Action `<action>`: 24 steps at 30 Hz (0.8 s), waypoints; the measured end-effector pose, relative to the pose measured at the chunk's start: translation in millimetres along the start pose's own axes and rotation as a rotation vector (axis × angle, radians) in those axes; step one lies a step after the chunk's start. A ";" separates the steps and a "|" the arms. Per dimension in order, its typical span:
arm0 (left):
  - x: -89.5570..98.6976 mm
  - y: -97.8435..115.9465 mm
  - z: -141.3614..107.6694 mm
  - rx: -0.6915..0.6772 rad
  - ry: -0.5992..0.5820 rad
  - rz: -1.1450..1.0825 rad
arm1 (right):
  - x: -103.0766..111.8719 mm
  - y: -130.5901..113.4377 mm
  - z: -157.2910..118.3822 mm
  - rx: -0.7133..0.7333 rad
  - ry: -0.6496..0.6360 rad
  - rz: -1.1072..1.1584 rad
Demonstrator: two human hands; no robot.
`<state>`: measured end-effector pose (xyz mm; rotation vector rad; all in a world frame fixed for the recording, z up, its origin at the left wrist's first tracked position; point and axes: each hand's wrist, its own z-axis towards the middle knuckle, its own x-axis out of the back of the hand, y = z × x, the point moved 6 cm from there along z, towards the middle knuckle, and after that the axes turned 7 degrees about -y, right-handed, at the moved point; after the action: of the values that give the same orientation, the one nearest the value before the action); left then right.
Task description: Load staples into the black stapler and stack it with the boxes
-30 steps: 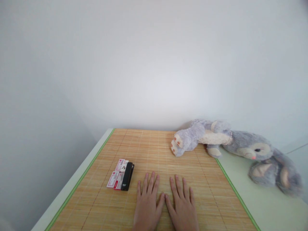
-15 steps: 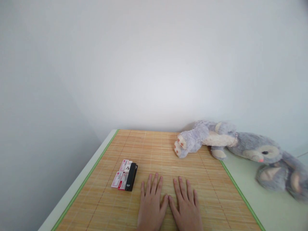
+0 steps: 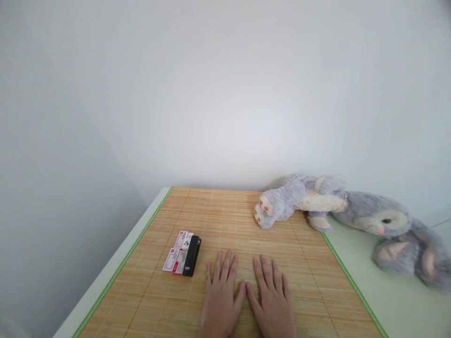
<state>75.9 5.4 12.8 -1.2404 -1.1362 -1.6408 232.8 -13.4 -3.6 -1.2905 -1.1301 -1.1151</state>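
Note:
My left hand (image 3: 221, 298) lies flat on the bamboo mat (image 3: 225, 216), fingers stretched forward and holding nothing. Beside it my right hand (image 3: 272, 300) rests palm down in the same way, also with nothing in it. The two thumbs nearly meet between the hands. To the left of my left hand, a black stapler (image 3: 192, 256) lies lengthwise on the mat. Against its left side sit two small white and red boxes (image 3: 179, 260), which look like staple boxes, one in front of the other.
A grey plush rabbit (image 3: 320, 201) lies along the back right, its feet on the mat and its head on the pale green tabletop (image 3: 398, 300). A white wall (image 3: 225, 94) rises behind the table, with another on the left.
The whole view has shifted very slightly, so everything sits a little higher in the picture. Both hands and the objects stay in place on the mat.

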 end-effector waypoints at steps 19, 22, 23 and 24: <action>3.5 0.6 -0.3 0.006 -0.007 -0.028 | 2.8 -1.7 -1.4 0.002 0.016 -0.012; 3.1 0.4 -0.1 0.000 -0.003 -0.031 | 4.3 -2.4 -2.1 0.006 0.010 -0.013; 2.9 0.4 0.0 -0.001 -0.001 -0.031 | 4.7 -2.5 -2.3 0.008 0.008 -0.015; 2.6 0.3 0.0 0.000 0.002 -0.030 | 4.9 -2.5 -2.3 0.009 0.005 -0.016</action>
<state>75.7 5.2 15.4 -1.2268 -1.1584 -1.6636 230.9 -15.6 1.6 -1.2730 -1.1424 -1.1238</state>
